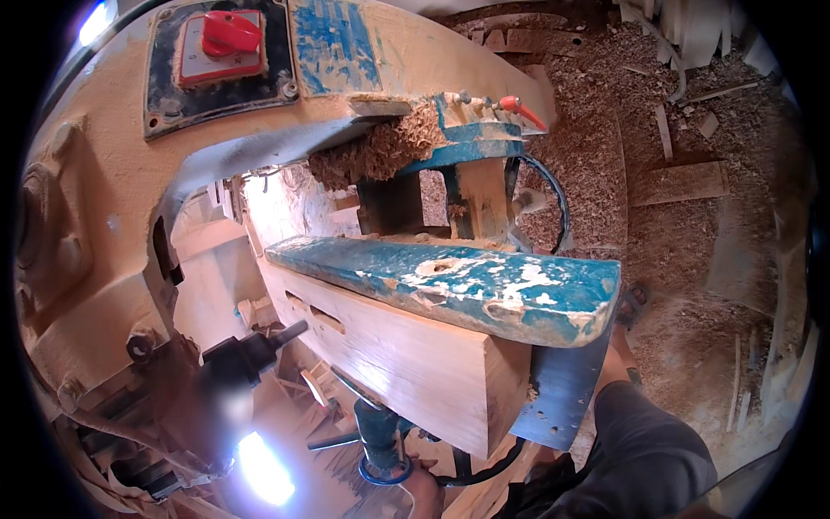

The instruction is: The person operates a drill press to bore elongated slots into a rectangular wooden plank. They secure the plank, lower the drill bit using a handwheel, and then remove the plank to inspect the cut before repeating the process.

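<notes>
Low in the head view my left hand (422, 490) is closed, with its fingers round the rim of a black curved handwheel (480, 474) beside a blue metal column (379, 437). My right hand is out of view. Above the hand lies a thick pale wooden beam (406, 368) with two narrow slots cut in its left part. A worn blue clamp bar (450, 277) presses along its top. Facing the slotted side, a black chuck (239, 359) holds a drill bit (290, 333), its tip apart from the wood.
A dusty tan machine body (95, 233) arches over the left, with a red rotary switch (231, 33) on top. Wood shavings (596, 95) and offcuts cover the floor at right. A bright lamp (265, 467) glows below the chuck. My leg (648, 432) stands at lower right.
</notes>
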The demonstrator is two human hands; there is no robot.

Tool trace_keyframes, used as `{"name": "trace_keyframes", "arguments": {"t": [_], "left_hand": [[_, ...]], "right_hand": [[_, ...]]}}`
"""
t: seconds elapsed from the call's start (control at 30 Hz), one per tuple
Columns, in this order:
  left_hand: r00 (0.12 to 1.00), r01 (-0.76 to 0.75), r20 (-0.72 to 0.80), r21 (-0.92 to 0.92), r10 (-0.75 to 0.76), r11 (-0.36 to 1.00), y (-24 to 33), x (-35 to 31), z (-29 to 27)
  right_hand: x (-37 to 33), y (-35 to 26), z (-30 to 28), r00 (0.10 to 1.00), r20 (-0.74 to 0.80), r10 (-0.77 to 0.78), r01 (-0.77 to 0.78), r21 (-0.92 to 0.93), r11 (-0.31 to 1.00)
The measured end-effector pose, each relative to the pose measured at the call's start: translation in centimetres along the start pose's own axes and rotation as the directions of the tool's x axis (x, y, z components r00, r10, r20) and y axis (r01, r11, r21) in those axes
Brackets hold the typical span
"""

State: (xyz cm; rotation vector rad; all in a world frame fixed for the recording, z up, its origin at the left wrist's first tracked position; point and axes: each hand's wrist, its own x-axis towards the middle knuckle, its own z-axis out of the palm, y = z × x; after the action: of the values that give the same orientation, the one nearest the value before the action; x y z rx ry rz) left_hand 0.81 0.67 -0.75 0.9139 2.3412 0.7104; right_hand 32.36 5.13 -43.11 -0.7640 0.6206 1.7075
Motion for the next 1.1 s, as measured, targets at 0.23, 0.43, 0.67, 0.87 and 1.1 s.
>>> {"name": "trace_keyframes", "arguments": {"t": [0.23,0.43,0.67,0.87,1.1], "left_hand": [[0.993,-0.107,-0.034,0.091,0.11,0.99,2.4,-3.1,1.5],[0.992,-0.093,-0.09,0.012,0.093,0.996,3.2,-4.0,2.4],[0.991,-0.125,-0.05,0.02,0.126,0.992,0.1,-1.7,0.2],[0.99,-0.143,-0.006,-0.012,0.143,0.99,0.8,-1.3,0.6],[0.983,-0.186,0.001,-0.004,0.186,0.983,1.0,-1.3,0.9]], "right_hand": [[3.6,-14.4,4.7,0.993,0.104,0.048,-0.021,-0.243,0.97],[3.3,-18.7,9.1,0.87,-0.117,-0.48,0.264,-0.711,0.652],[-8.6,-19.4,11.3,0.473,0.026,-0.88,0.589,-0.753,0.295],[-11.8,-22.2,16.2,0.429,0.39,-0.814,0.747,-0.66,0.077],[-15.7,-24.3,20.6,0.251,0.526,-0.812,0.922,-0.386,0.035]]}}
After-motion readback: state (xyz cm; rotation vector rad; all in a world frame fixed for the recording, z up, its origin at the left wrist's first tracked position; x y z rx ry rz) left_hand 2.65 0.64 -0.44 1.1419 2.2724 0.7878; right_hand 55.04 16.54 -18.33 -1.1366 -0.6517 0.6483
